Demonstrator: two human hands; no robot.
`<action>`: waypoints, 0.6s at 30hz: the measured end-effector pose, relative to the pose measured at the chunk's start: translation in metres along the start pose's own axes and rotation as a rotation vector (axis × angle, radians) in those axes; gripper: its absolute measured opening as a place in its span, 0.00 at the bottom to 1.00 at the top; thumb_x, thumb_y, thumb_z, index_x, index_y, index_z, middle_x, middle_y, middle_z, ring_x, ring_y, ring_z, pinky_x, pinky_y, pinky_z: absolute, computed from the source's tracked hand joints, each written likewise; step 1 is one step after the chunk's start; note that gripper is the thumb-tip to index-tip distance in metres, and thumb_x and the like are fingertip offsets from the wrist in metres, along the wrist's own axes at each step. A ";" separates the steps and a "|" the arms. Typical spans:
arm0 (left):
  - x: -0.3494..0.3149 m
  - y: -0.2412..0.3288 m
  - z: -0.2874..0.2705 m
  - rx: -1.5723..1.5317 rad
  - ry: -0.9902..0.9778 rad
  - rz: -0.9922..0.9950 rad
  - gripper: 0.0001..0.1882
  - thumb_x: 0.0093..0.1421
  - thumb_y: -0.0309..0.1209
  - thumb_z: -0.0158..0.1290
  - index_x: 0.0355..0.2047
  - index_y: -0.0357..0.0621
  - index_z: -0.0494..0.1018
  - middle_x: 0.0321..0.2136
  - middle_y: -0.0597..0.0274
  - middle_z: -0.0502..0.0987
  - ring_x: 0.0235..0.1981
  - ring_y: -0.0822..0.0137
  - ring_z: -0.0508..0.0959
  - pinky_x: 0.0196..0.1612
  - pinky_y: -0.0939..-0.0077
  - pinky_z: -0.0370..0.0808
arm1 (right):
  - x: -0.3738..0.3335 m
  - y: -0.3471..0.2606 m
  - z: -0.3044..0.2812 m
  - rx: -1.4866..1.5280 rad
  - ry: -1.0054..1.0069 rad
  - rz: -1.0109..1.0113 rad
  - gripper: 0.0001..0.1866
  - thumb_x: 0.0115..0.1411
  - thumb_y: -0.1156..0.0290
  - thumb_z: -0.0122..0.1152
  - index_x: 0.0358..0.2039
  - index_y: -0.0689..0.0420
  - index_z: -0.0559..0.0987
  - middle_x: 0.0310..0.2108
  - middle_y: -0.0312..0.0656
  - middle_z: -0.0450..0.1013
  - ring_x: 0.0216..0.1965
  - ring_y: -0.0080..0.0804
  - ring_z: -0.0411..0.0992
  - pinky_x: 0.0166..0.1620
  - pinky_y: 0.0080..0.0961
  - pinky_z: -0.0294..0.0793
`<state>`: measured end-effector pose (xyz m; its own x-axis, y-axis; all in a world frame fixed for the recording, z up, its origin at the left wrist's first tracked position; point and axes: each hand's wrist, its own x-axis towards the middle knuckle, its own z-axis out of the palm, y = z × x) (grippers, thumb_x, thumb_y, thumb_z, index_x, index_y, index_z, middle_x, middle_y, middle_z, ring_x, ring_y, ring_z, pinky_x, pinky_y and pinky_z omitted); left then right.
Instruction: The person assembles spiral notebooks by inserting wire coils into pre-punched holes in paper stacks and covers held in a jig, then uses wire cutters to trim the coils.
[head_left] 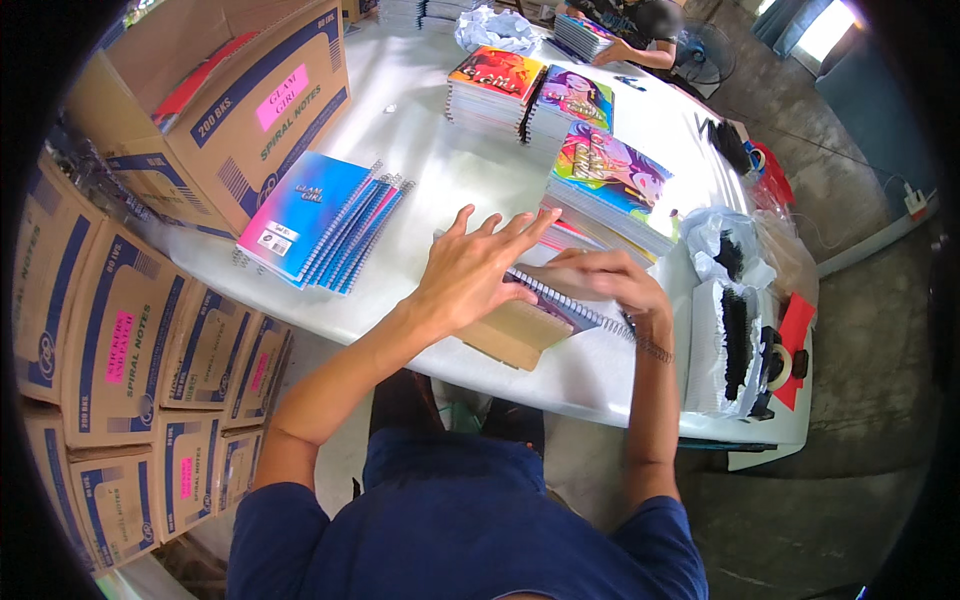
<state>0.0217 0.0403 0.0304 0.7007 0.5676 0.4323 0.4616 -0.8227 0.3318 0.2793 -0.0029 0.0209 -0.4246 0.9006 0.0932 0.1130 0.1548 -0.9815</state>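
A spiral notebook with a brown cardboard back cover lies at the table's near edge, in front of me. Its wire coil runs along the spine and stretches out to the right, past the pages and below my right wrist. My left hand is spread over the notebook, fingers apart, with the thumb by the coil. Above the coil is my right hand; its fingers are smeared by motion, so I cannot make out what they hold, if anything. Just beyond both hands stands a stack of colourful notebooks.
Fanned blue-and-pink notebooks lie at left beside an open carton. More notebook stacks stand farther back. At right are bundles of black coils in white wrapping and tape rolls. Cartons are piled at left. A co-worker's hand rests by notebooks.
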 end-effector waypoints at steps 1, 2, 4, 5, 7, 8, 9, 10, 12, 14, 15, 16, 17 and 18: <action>-0.004 -0.002 -0.002 0.025 -0.006 -0.017 0.56 0.42 0.45 0.68 0.69 0.63 0.49 0.59 0.57 0.69 0.57 0.52 0.71 0.61 0.46 0.61 | 0.012 -0.006 0.004 -0.214 -0.010 0.138 0.36 0.52 0.46 0.64 0.46 0.70 0.79 0.46 0.51 0.76 0.44 0.38 0.73 0.48 0.29 0.71; -0.003 -0.003 -0.002 0.037 0.008 -0.027 0.56 0.42 0.45 0.68 0.69 0.63 0.49 0.59 0.57 0.69 0.58 0.52 0.71 0.62 0.46 0.61 | 0.018 -0.014 0.003 -0.451 -0.017 0.282 0.35 0.52 0.47 0.64 0.46 0.70 0.79 0.46 0.50 0.76 0.44 0.38 0.73 0.48 0.29 0.71; -0.003 -0.006 -0.004 0.073 0.037 -0.034 0.56 0.42 0.45 0.68 0.69 0.63 0.49 0.60 0.58 0.68 0.59 0.50 0.70 0.62 0.45 0.59 | 0.011 -0.006 -0.003 -0.121 0.022 0.128 0.33 0.54 0.48 0.62 0.46 0.69 0.79 0.44 0.49 0.77 0.43 0.35 0.72 0.49 0.28 0.70; -0.005 -0.009 -0.005 0.099 0.046 -0.037 0.56 0.42 0.45 0.68 0.69 0.63 0.49 0.60 0.58 0.68 0.59 0.50 0.69 0.62 0.45 0.59 | 0.012 -0.008 0.005 0.044 -0.018 -0.014 0.31 0.56 0.51 0.61 0.46 0.68 0.79 0.43 0.47 0.77 0.42 0.33 0.72 0.48 0.27 0.69; -0.007 -0.013 -0.008 0.087 0.048 -0.045 0.56 0.42 0.45 0.68 0.69 0.64 0.49 0.61 0.60 0.67 0.60 0.46 0.67 0.63 0.44 0.57 | 0.020 -0.023 0.011 -0.111 -0.020 -0.051 0.31 0.55 0.50 0.62 0.46 0.68 0.79 0.39 0.45 0.77 0.39 0.30 0.71 0.46 0.26 0.69; -0.007 -0.016 -0.008 0.096 0.069 -0.052 0.56 0.42 0.45 0.68 0.69 0.64 0.49 0.61 0.60 0.67 0.61 0.46 0.66 0.63 0.43 0.57 | 0.024 -0.025 0.009 -0.140 0.007 0.047 0.32 0.55 0.49 0.62 0.46 0.69 0.79 0.39 0.45 0.77 0.39 0.30 0.71 0.46 0.25 0.69; -0.008 -0.021 -0.006 0.106 0.090 -0.059 0.56 0.41 0.45 0.68 0.69 0.64 0.50 0.62 0.60 0.66 0.61 0.46 0.66 0.63 0.43 0.57 | 0.027 -0.028 0.006 -0.168 0.034 0.145 0.33 0.55 0.49 0.62 0.46 0.70 0.78 0.38 0.45 0.77 0.40 0.30 0.71 0.47 0.25 0.68; -0.009 -0.025 -0.006 0.115 0.112 -0.066 0.55 0.41 0.45 0.68 0.69 0.64 0.50 0.62 0.60 0.66 0.61 0.45 0.66 0.63 0.43 0.56 | 0.023 -0.011 -0.003 -0.047 0.047 0.132 0.35 0.54 0.47 0.62 0.47 0.69 0.78 0.37 0.45 0.77 0.40 0.29 0.71 0.47 0.24 0.68; -0.012 -0.026 -0.008 0.081 0.122 -0.099 0.55 0.41 0.44 0.68 0.68 0.65 0.51 0.64 0.61 0.63 0.63 0.45 0.63 0.62 0.47 0.60 | 0.018 -0.001 -0.009 0.185 0.079 0.107 0.38 0.53 0.44 0.62 0.49 0.69 0.77 0.36 0.44 0.77 0.40 0.28 0.70 0.47 0.23 0.67; -0.014 -0.029 -0.010 0.000 0.123 -0.132 0.54 0.42 0.44 0.68 0.68 0.68 0.51 0.64 0.60 0.61 0.64 0.44 0.60 0.60 0.50 0.65 | 0.020 -0.010 -0.003 -0.011 0.065 0.020 0.40 0.53 0.42 0.62 0.51 0.68 0.76 0.36 0.44 0.77 0.41 0.28 0.70 0.47 0.24 0.67; -0.014 -0.027 -0.012 -0.097 0.143 -0.175 0.54 0.39 0.40 0.70 0.67 0.61 0.55 0.65 0.61 0.62 0.65 0.44 0.60 0.60 0.57 0.66 | 0.028 -0.022 -0.008 -0.261 0.037 0.133 0.43 0.51 0.39 0.62 0.53 0.67 0.75 0.39 0.45 0.78 0.42 0.30 0.71 0.47 0.25 0.67; -0.015 -0.028 -0.011 -0.131 0.176 -0.182 0.52 0.40 0.40 0.70 0.66 0.61 0.57 0.65 0.62 0.61 0.65 0.44 0.60 0.60 0.58 0.67 | 0.027 -0.029 -0.006 -0.250 0.039 0.033 0.43 0.52 0.39 0.61 0.54 0.66 0.75 0.41 0.45 0.77 0.42 0.30 0.71 0.48 0.26 0.67; -0.018 -0.031 -0.010 -0.166 0.219 -0.194 0.51 0.40 0.40 0.70 0.66 0.62 0.58 0.65 0.62 0.61 0.65 0.44 0.59 0.60 0.59 0.68 | 0.030 -0.038 -0.003 -0.246 0.030 -0.068 0.43 0.53 0.39 0.60 0.55 0.65 0.74 0.43 0.46 0.77 0.43 0.31 0.71 0.49 0.27 0.67; -0.017 -0.033 -0.007 -0.208 0.265 -0.204 0.50 0.40 0.39 0.70 0.65 0.62 0.60 0.65 0.62 0.60 0.65 0.44 0.59 0.59 0.59 0.68 | 0.033 -0.048 -0.002 -0.248 0.023 -0.164 0.43 0.53 0.38 0.59 0.56 0.64 0.74 0.45 0.47 0.76 0.43 0.32 0.71 0.50 0.28 0.67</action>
<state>-0.0093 0.0580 0.0182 0.4286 0.7297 0.5328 0.4378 -0.6836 0.5840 0.2620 0.0200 0.0712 -0.4355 0.8638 0.2532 0.2616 0.3906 -0.8826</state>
